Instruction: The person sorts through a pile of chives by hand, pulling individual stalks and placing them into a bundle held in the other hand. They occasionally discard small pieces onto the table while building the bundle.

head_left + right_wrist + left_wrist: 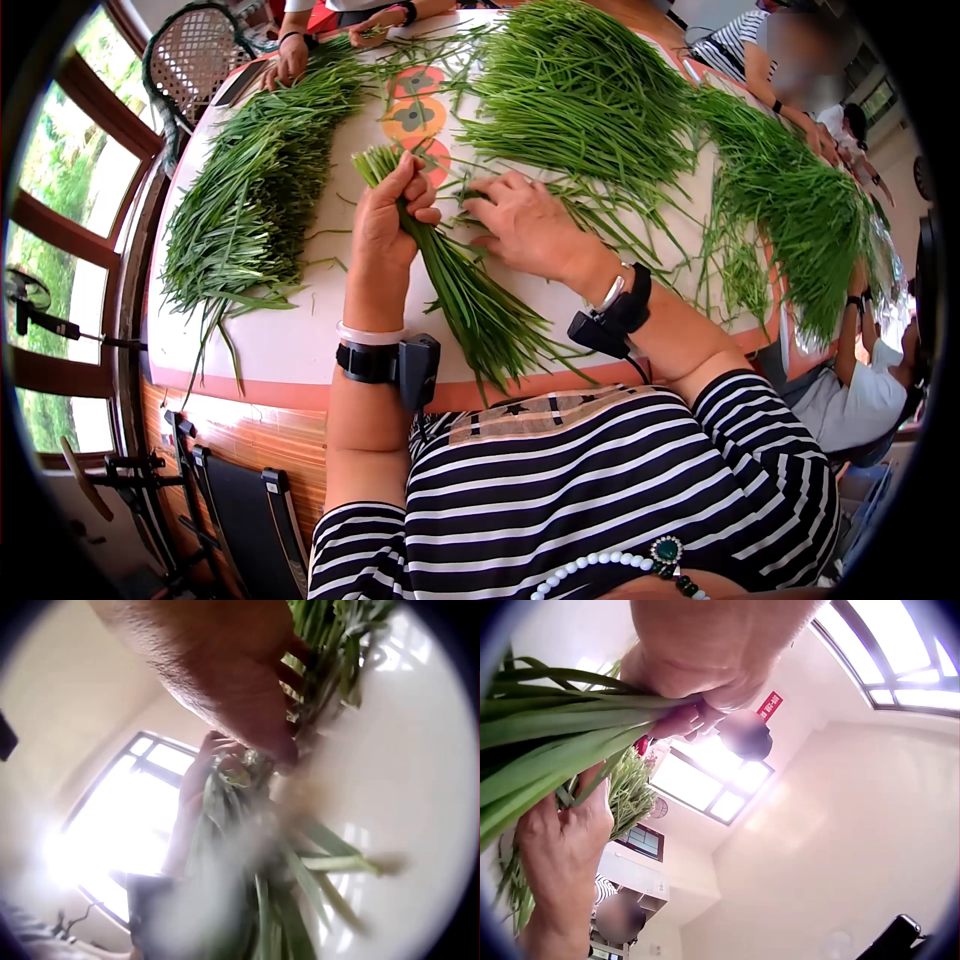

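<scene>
In the head view the left hand (388, 215) grips a bundle of long green stalks (465, 290) near its pale cut ends, and the leaves fan down toward the table's front edge. Just right of it, the right hand (530, 225) is held low over loose stalks with its fingers bent; whether it pinches any is hard to tell. The left wrist view has the left hand (705, 660) around the bundle (562, 735), with the right hand (566, 855) beyond the leaves. The right wrist view shows the right hand (225, 675) close to the stalks, partly blurred.
A long heap of stalks (265, 190) lies left on the white table (310, 340). Bigger heaps lie at the back (580, 90) and right (800, 200). Other people's hands (292, 58) work at the table's far and right edges. A folded chair (245, 520) stands lower left.
</scene>
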Demonstrator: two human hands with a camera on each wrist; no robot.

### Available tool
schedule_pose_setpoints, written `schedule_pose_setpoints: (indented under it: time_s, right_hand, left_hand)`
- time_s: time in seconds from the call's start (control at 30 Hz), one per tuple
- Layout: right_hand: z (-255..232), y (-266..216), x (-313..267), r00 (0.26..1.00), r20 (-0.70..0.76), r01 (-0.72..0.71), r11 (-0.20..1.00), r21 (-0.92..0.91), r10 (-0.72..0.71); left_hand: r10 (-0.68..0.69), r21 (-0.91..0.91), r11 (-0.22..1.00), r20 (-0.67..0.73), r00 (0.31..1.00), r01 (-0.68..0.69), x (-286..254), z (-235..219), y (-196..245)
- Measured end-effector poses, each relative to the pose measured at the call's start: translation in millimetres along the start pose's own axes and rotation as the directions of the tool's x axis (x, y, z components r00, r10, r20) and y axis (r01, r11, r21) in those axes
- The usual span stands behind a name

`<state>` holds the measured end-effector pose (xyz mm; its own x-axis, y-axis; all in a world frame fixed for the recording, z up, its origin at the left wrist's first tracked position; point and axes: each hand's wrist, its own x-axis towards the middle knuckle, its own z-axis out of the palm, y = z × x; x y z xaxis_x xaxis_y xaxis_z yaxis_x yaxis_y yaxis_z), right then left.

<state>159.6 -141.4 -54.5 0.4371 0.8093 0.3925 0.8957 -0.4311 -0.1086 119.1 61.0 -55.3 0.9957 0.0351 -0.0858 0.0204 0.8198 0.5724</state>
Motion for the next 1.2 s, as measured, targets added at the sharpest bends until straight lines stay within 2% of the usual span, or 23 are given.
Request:
schedule_pose_setpoints:
  time_s: [0.07, 0.1, 0.2, 0.27, 0.33, 0.43, 0.5, 0.53, 0.6, 0.7, 0.8, 0.87, 0.97, 1.03, 1.07, 1.1, 1.13, 1.2]
  right_hand:
    - [-13, -5, -11, 0.993, 0.111, 0.029, 0.998, 0.052, -0.035]
    - [-18, 0, -24, 0.990, 0.106, 0.083, 0.995, 0.058, -0.089]
    - [-54, 22, -68, 0.979, 0.190, 0.053, 0.989, 0.141, -0.080]
    - [-74, 50, -99, 0.970, 0.241, -0.025, 0.997, 0.075, 0.006]
    - [-96, 80, -125, 0.952, 0.264, -0.145, 0.988, -0.052, 0.153]
    - [-133, 87, -136, 0.818, 0.404, -0.201, 0.862, -0.465, 0.409]
    - [-122, 84, -136, 0.934, 0.207, -0.228, 0.932, -0.283, 0.291]
    - [-115, 80, -131, 0.966, 0.089, -0.221, 0.956, -0.193, 0.241]
    - [-107, 48, -126, 0.979, 0.183, -0.098, 0.995, 0.031, 0.091]
    - [-110, 46, -142, 0.976, 0.182, -0.135, 0.986, 0.096, 0.116]
    - [-112, 98, -178, 0.929, 0.175, -0.329, 0.944, -0.010, 0.326]
    - [-129, 121, -195, 0.850, 0.209, -0.449, 0.873, -0.189, 0.483]
    - [-151, 120, -178, 0.692, 0.319, -0.474, 0.740, -0.477, 0.648]
    - [-140, 110, -149, 0.848, 0.156, -0.487, 0.861, -0.147, 0.507]
    - [-132, 103, -132, 0.893, 0.046, -0.449, 0.893, 0.020, 0.448]
    - [-122, 97, -114, 0.915, -0.026, -0.396, 0.910, 0.121, 0.402]
    - [-108, 92, -96, 0.928, -0.103, -0.330, 0.918, 0.220, 0.358]
    - [-79, 98, -65, 0.910, -0.218, -0.293, 0.919, 0.264, 0.353]
  left_hand:
    - [-0.001, 0.020, 1.000, 0.000, 1.000, 0.001, 1, 0, 0]
    - [0.007, 0.037, 0.999, -0.005, 1.000, -0.007, 1, 0, 0]
    - [0.035, 0.058, 0.998, -0.028, 0.999, -0.033, -2, 4, -2]
    - [0.036, 0.074, 0.997, -0.030, 0.999, -0.033, -3, 7, -3]
    - [0.047, 0.099, 0.994, -0.054, 0.997, -0.041, -5, 11, -4]
    - [0.034, 0.130, 0.991, -0.046, 0.998, -0.028, -5, 13, -6]
    - [0.021, 0.150, 0.989, -0.037, 0.999, -0.015, -3, 10, -8]
    - [0.011, 0.163, 0.987, -0.035, 0.999, -0.005, -2, 9, -9]
    - [-0.020, 0.151, 0.988, -0.039, 0.999, 0.026, -2, 12, -12]
    - [-0.025, 0.173, 0.984, -0.042, 0.999, 0.032, -2, 11, -15]
    - [-0.050, 0.172, 0.983, -0.050, 0.997, 0.058, -1, 10, -16]
    - [-0.048, 0.182, 0.981, -0.064, 0.997, 0.059, -3, 12, -17]
    - [-0.048, 0.215, 0.975, -0.066, 0.997, 0.062, -2, 12, -18]
    - [-0.079, 0.171, 0.981, -0.056, 0.995, 0.087, -1, 11, -21]
    - [-0.098, 0.137, 0.985, -0.044, 0.994, 0.103, -1, 12, -24]
    - [-0.146, 0.049, 0.988, -0.034, 0.989, 0.147, 0, 13, -27]
    - [-0.189, -0.015, 0.982, 0.040, 0.981, 0.190, 2, 10, -30]
    - [-0.258, -0.132, 0.955, 0.079, 0.963, 0.266, 7, 4, -39]
